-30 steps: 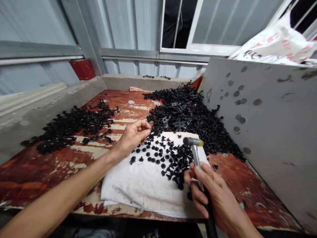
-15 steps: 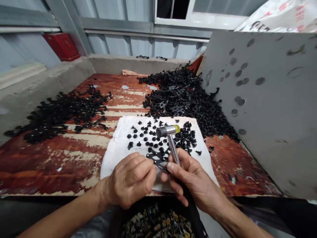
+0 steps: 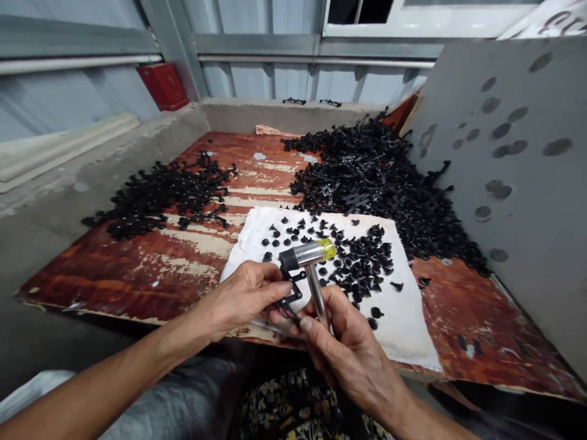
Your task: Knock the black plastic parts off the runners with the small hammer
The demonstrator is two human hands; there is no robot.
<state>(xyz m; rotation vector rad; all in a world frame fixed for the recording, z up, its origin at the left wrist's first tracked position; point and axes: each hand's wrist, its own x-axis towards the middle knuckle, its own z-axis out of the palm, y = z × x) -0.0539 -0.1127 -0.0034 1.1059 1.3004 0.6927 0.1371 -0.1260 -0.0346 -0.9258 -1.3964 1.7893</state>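
My left hand (image 3: 245, 297) is closed in a pinch on a black plastic sprue frame (image 3: 290, 297) at the near edge of the white cloth (image 3: 408, 318). My right hand (image 3: 348, 342) grips the metal handle of a small hammer (image 3: 308, 260) with a black and yellow head, and its fingers also touch the frame. The hammer head hovers over the cloth. Several small black plastic caps (image 3: 362, 263) lie scattered on the cloth just beyond both hands.
A big heap of black plastic sprues (image 3: 371, 177) lies at the back right of the worn red board (image 3: 151, 269), a smaller heap (image 3: 165, 195) at the left. A grey panel (image 3: 518, 183) walls the right side. A red box (image 3: 162, 85) sits on the ledge.
My left hand came back from the far pile with a black frame to the cloth's near edge. My right hand with the hammer met it, and the view shifted.
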